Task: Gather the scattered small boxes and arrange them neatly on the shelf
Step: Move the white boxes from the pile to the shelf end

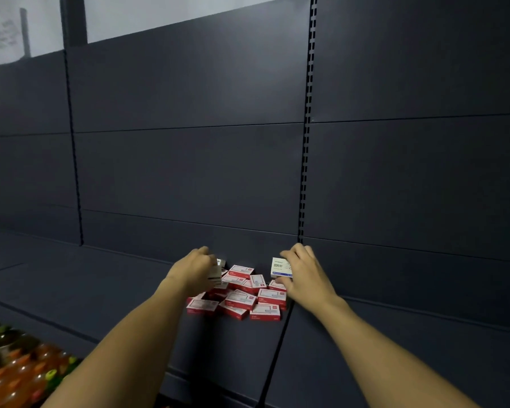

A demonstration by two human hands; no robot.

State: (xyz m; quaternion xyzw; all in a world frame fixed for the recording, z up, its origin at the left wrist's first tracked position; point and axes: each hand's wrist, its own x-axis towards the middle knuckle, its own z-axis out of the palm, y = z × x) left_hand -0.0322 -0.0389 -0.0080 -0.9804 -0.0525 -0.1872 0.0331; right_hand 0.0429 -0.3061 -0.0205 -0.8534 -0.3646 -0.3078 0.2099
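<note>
Small red-and-white cardboard boxes (239,295) lie jumbled on the dark grey metal shelf (106,293), near its back panel (189,172).
Roughly a dozen overlap, with bare shelf either side. Left hand (196,269) grips a white box (215,275); right hand (302,273) pinches a white-and-blue box (279,267) upright.

About a dozen small red and white boxes (240,298) can be counted in a heap on the shelf (100,290), two white boxes are held up, and two hands are seen.
</note>
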